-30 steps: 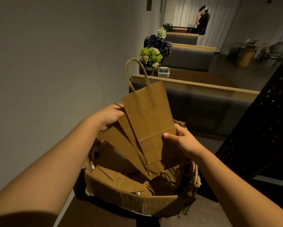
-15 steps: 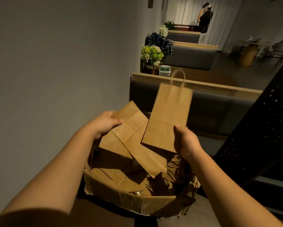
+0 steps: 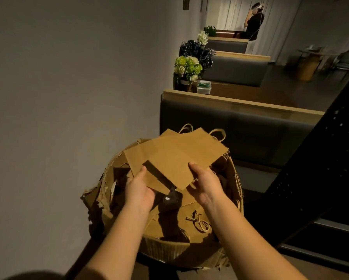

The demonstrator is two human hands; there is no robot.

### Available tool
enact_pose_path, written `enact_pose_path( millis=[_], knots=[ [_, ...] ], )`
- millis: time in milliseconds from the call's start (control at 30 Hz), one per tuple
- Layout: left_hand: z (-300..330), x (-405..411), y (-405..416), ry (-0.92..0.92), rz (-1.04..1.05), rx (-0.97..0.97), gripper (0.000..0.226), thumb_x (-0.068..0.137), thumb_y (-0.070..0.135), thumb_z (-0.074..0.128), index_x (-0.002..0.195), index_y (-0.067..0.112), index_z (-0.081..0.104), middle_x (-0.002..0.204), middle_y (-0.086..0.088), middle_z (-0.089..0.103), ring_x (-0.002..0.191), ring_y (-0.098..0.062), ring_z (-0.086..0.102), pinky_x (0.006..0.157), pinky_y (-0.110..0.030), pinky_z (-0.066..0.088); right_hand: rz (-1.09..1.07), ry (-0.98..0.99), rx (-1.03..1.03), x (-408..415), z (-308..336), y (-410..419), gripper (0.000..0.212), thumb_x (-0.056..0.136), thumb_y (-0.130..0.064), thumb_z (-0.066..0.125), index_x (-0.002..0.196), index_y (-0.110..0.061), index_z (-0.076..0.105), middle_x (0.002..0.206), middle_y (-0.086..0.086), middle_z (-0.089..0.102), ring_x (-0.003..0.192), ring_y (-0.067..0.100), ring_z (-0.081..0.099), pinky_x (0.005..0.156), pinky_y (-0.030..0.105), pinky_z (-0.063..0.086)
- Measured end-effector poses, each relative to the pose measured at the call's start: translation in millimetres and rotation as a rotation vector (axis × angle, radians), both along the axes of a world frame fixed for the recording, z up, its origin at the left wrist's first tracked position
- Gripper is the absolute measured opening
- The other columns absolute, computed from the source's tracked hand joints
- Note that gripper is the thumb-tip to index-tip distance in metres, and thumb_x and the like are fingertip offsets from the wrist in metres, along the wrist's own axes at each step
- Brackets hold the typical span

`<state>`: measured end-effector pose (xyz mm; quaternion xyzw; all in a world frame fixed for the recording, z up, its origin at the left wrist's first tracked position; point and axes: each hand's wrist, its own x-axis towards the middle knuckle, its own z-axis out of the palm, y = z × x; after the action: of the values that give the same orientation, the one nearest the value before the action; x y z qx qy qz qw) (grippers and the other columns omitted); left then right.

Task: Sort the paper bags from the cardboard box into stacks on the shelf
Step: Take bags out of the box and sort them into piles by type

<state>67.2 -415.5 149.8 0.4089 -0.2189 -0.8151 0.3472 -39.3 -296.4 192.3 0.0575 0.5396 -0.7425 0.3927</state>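
A torn cardboard box (image 3: 169,251) stands in front of me, with several flat brown paper bags lying in it. Over the box I hold a small fan of brown paper bags (image 3: 175,158), almost flat, their twisted handles pointing away from me. My left hand (image 3: 139,190) grips the fan's near left corner, thumb on top. My right hand (image 3: 204,184) pinches the near right edge of the top bag. A loose bag with a twisted handle (image 3: 200,223) lies in the box below my right wrist. No shelf shows.
A plain wall runs along the left. Behind the box is a grey bench back with a wooden top rail (image 3: 240,106). Flowers (image 3: 187,67) and a small white tub (image 3: 204,86) stand beyond it. A dark perforated panel (image 3: 321,158) rises on the right. A person (image 3: 253,23) stands far back.
The bag my right hand held up apart has come down onto the bags in my left hand. Both hands have drawn together, and the bags now lie flatter over the box.
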Motion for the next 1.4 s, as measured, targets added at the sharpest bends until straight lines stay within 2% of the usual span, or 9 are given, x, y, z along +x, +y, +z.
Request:
enact_pose_path(
  millis=[133,267,400,500,700,800,933,1267,1400],
  knots=[
    [-11,-1,26,0.076,-0.131,0.056,0.041,0.090,0.010,0.062,0.128,0.019,0.053,0.121,-0.011,0.063,0.112,-0.029,0.059,0.090,-0.046,0.050,-0.009,-0.073,-0.055,-1,-9,-8,0.044,0.088,0.000,0.060,0.130,-0.001,0.045,0.115,0.023,0.065,0.095,0.034,0.068,0.071,0.042,0.058],
    [-5,10,33,0.018,-0.460,-0.010,0.032,0.090,-0.006,0.053,0.116,0.011,0.058,0.109,-0.018,0.070,0.103,-0.033,0.064,0.085,-0.045,0.052,0.003,-0.099,-0.067,-16,-10,9,0.041,0.090,0.000,0.058,0.127,-0.013,0.047,0.115,0.019,0.066,0.098,0.036,0.067,0.074,0.048,0.056],
    [4,19,15,-0.084,-0.630,-0.094,0.049,0.075,-0.004,0.067,0.122,0.003,0.055,0.112,-0.021,0.069,0.109,-0.036,0.063,0.091,-0.050,0.052,0.039,0.097,-0.048,-34,-8,33,0.047,0.088,0.005,0.057,0.124,-0.023,0.049,0.115,0.011,0.063,0.103,0.031,0.063,0.075,0.044,0.054],
    [12,12,-1,-0.171,-0.648,-0.267,0.029,0.091,0.010,0.059,0.120,0.014,0.059,0.118,-0.012,0.067,0.112,-0.028,0.063,0.094,-0.045,0.051,0.092,0.319,0.049,-45,-4,42,0.045,0.087,0.005,0.059,0.121,-0.024,0.054,0.112,0.007,0.065,0.101,0.026,0.061,0.079,0.037,0.050],
    [3,-19,-21,-0.701,-0.835,-0.733,0.040,0.097,0.021,0.053,0.137,0.022,0.047,0.134,-0.003,0.054,0.121,-0.027,0.054,0.097,-0.040,0.044,0.280,0.574,0.206,-51,-10,49,0.049,0.087,0.005,0.058,0.113,-0.036,0.055,0.112,0.002,0.063,0.107,0.024,0.058,0.090,0.043,0.048],
    [-23,-21,-40,-1.059,-0.926,-0.871,0.054,0.086,0.023,0.057,0.138,0.017,0.045,0.126,-0.013,0.058,0.112,-0.033,0.057,0.091,-0.038,0.048,0.204,0.558,0.224,-53,-15,51,0.050,0.087,0.007,0.057,0.112,-0.036,0.052,0.108,-0.003,0.060,0.104,0.019,0.056,0.083,0.037,0.047],
    [-63,-13,-53,-1.504,-1.076,-1.007,0.073,0.077,0.046,0.061,0.141,0.019,0.040,0.139,-0.009,0.048,0.126,-0.031,0.046,0.105,-0.043,0.038,0.155,0.519,0.262,-53,-25,56,0.046,0.086,0.007,0.058,0.104,-0.035,0.053,0.105,-0.002,0.060,0.102,0.019,0.056,0.084,0.038,0.046],
    [-57,-8,-53,-1.667,-1.106,-0.936,0.108,0.063,0.058,0.079,0.146,0.017,0.025,0.148,-0.010,0.034,0.138,-0.033,0.026,0.105,-0.050,0.031,0.152,0.459,0.267,-49,-38,54,0.043,0.088,0.006,0.055,0.097,-0.036,0.055,0.104,-0.002,0.060,0.101,0.019,0.055,0.090,0.043,0.045],
    [-56,-6,-58,-1.434,-1.031,-0.879,0.074,0.069,0.041,0.083,0.128,0.013,0.049,0.129,-0.009,0.058,0.116,-0.029,0.054,0.089,-0.037,0.046,0.147,0.420,0.259,-48,-40,52,0.042,0.087,0.006,0.056,0.099,-0.035,0.056,0.106,0.002,0.061,0.103,0.023,0.055,0.090,0.044,0.045]
  ],
)
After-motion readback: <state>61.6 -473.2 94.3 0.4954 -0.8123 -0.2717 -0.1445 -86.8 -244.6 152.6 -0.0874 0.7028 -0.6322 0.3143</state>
